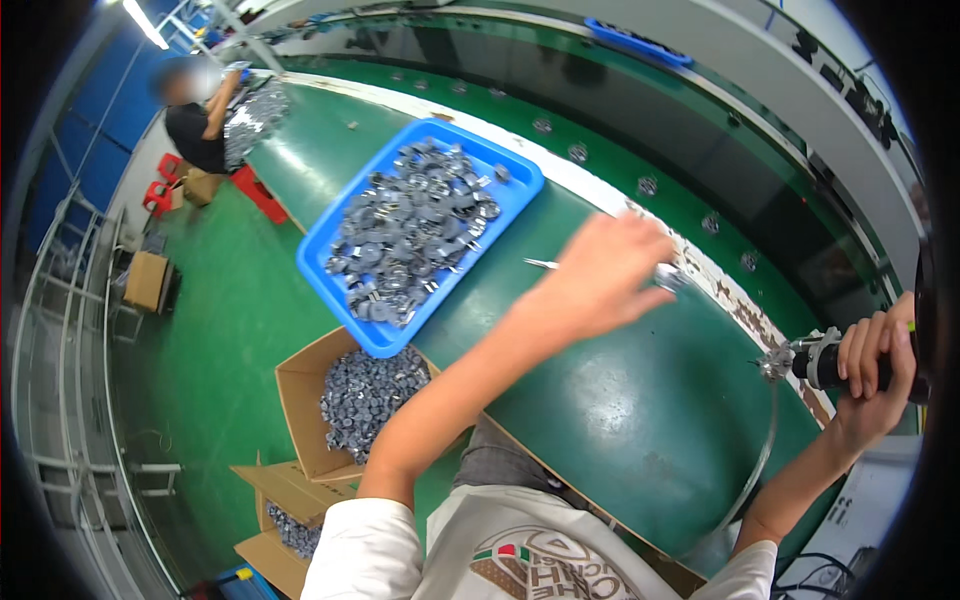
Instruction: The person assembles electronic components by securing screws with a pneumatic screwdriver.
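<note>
Over the green workbench, my left hand is slightly blurred, its thumb and fingers closed on a small shiny metal part. A thin pointed metal tool, like tweezers, sticks out on the hand's other side; whether the hand grips it is hidden. At the right, my right hand is wrapped around a black cylindrical tool, like an electric screwdriver. A silvery metal piece is at the tool's tip. Left of my left hand, a blue tray holds a heap of grey and metal parts.
A conveyor with spaced metal parts runs behind the white, chipped bench edge. Cardboard boxes of grey parts stand at the lower left. A clear tube curves across the bench's right side. Another person works at the far left.
</note>
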Demonstrator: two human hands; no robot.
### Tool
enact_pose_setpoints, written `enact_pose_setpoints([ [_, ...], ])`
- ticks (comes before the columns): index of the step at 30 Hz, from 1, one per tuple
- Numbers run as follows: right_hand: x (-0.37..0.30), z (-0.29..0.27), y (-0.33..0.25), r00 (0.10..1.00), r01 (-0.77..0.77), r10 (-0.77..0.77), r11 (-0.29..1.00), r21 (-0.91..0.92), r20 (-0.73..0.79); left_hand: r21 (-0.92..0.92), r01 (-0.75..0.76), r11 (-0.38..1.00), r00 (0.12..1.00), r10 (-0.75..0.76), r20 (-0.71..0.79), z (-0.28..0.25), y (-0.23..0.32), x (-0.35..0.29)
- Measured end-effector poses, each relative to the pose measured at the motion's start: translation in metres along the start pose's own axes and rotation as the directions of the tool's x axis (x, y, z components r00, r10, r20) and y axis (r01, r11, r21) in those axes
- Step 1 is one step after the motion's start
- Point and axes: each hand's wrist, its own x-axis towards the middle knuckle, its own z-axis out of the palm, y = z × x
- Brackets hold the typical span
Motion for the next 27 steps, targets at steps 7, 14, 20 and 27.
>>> enact_pose_setpoints([
  [7,0.011,-0.017,-0.004,0.970,-0.013,-0.019,0.991,-0.130,-0.243,0.471,0.483,0.738,0.875,-0.400,-0.272,-0.113,-0.042,-0.090],
  [14,0.022,0.003,-0.016,0.952,-0.009,-0.045,0.985,-0.175,-0.303,0.283,0.343,0.896,0.931,-0.282,-0.233,-0.034,-0.025,-0.028],
  [20,0.023,0.020,-0.007,0.961,-0.001,-0.020,0.997,-0.076,-0.277,0.343,0.324,0.882,0.939,-0.257,-0.228,0.076,-0.077,0.050],
  [27,0.014,-0.020,-0.005,0.986,0.011,-0.031,0.992,-0.125,-0.162,0.260,0.460,0.849,0.887,-0.426,-0.180,0.132,-0.068,0.095],
])
